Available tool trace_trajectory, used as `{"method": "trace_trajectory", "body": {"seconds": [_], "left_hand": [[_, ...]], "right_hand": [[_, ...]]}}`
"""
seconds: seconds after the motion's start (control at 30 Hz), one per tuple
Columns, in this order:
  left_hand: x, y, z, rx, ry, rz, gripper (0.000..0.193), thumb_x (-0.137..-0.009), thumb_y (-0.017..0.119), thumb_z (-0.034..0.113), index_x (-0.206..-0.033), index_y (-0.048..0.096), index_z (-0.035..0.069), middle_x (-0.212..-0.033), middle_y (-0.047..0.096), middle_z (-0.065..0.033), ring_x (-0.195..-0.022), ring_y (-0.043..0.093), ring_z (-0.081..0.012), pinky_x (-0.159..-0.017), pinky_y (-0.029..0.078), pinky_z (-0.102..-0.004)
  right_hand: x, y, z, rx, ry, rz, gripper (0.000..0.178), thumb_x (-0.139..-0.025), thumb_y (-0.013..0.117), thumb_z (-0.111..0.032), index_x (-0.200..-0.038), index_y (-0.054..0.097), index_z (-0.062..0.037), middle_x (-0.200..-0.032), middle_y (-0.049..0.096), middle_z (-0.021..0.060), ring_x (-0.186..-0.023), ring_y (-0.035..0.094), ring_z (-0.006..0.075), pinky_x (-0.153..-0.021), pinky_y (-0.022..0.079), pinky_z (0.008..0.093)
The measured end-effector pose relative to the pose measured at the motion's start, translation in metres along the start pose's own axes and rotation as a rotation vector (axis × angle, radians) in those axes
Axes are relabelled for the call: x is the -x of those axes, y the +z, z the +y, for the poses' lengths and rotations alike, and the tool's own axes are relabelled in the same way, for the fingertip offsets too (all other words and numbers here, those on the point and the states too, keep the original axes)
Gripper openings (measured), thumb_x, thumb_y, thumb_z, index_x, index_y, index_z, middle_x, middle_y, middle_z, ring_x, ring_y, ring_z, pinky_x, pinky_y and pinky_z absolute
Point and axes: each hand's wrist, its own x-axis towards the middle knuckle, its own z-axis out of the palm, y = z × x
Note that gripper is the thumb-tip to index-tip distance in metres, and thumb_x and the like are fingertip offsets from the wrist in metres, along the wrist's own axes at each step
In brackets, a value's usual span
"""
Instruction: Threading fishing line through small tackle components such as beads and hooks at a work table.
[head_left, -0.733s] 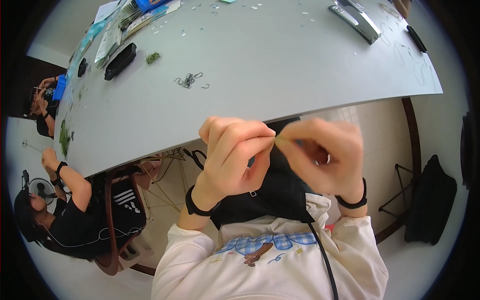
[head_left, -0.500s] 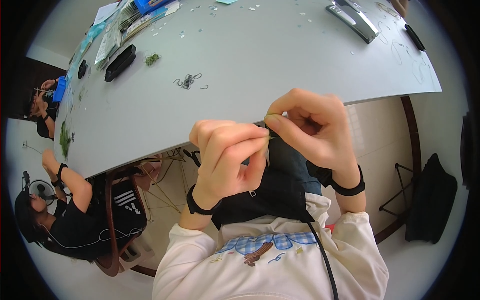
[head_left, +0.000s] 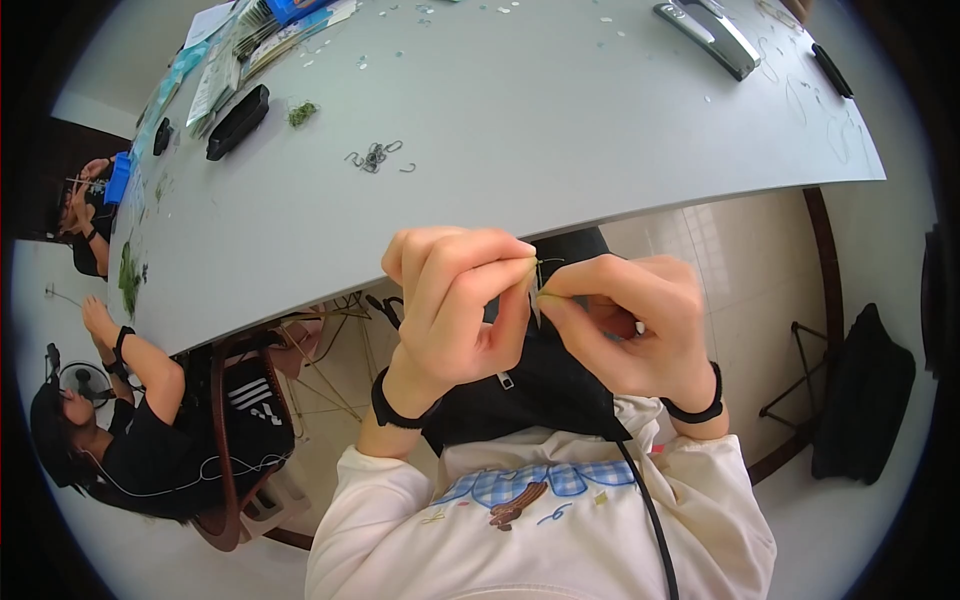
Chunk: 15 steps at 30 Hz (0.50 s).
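In front of my lap, just off the table's near edge, both of my hands work close together. My left hand [head_left: 455, 300] pinches a thin greenish strand [head_left: 549, 261] between thumb and fingertips, and a short end of it sticks out to the right. Slightly lower, my right hand [head_left: 632, 318] is closed in a pinch where the strand seems to run down. What else may lie between the fingertips is too small to make out. Beyond the hands, a small pile of dark metal hooks [head_left: 374, 157] lies on the grey table [head_left: 480, 130].
Left of the hooks are a green tuft of strands [head_left: 301, 113] and a black tray [head_left: 238, 122]. A stapler [head_left: 708, 38] and a black pen [head_left: 831, 70] lie at the far right. Another person [head_left: 150, 400] sits at the left; a black bag [head_left: 862, 400] is at right.
My right hand has moved down and slightly toward me, from level with the left fingertips to below them. The left hand stays nearly in place, and the strand's end now shows.
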Motion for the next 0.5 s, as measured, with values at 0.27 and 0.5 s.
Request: {"method": "trace_trajectory", "body": {"seconds": [0.27,0.5], "left_hand": [[-0.002,0.0,0.007,0.039,0.02,0.013,0.026,-0.056,0.064,-0.004,-0.077,0.055,0.009,-0.083,0.058,0.0012,-0.069,0.048,-0.0156,-0.065,0.031,-0.0264],[-0.003,-0.004,0.01,0.034,-0.003,0.045,0.026,-0.06,0.064,-0.003,-0.081,0.055,0.01,-0.084,0.058,0.0013,-0.068,0.049,-0.0148,-0.065,0.032,-0.0258]], "right_hand": [[-0.02,-0.015,-0.004,0.05,0.007,0.03,0.005,-0.068,0.06,-0.003,-0.069,0.057,-0.0057,-0.042,0.033,-0.0004,-0.037,0.029,0.0068,-0.036,0.022,0.0222],[-0.019,-0.006,0.016,-0.145,0.12,0.015,0.003,-0.07,0.06,-0.004,-0.069,0.057,-0.0044,-0.042,0.032,-0.0009,-0.039,0.026,0.0052,-0.038,0.021,0.0222]]}}
